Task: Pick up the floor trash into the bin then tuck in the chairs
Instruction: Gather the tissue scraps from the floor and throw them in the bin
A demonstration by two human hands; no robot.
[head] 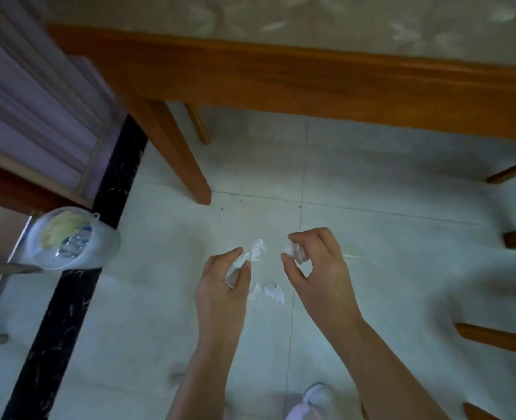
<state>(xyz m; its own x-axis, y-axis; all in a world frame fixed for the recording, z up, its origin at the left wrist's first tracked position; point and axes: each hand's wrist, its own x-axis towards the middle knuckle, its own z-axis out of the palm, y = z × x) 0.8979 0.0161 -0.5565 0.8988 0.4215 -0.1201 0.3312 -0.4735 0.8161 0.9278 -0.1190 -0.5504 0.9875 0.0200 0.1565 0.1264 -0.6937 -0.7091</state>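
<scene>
**Holding Paper Trash in Both Hands**

Pinching a first paper ball (pixel 246 257), white and crumpled, between the thumb and the bent fingers (pixel 226 257) of the left hand (pixel 223 286). Pinching a second paper ball (pixel 293 251) the same way in the right hand (pixel 314 262), with the fingers curled over the top of it. Keeping the two balls near each other but apart, low over the pale tiled floor (pixel 387 192). Hard to tell if either ball touches the tiles.

Spotting two small scraps (pixel 273 292) of white paper lying on the floor just below and between the hands.

Finding the bin (pixel 99 247) off to the left, well apart from the hands, lined with a clear bag and holding some trash. Standing next to a black strip (pixel 68 298) in the floor.

Looking up past the hands at a brown wooden table (pixel 281 77) with a thick table leg (pixel 174 153) standing on the tiles.

Seeing brown chair legs (pixel 499 338) poking in from the right edge, and a white shoe (pixel 318 395) at the bottom.
</scene>
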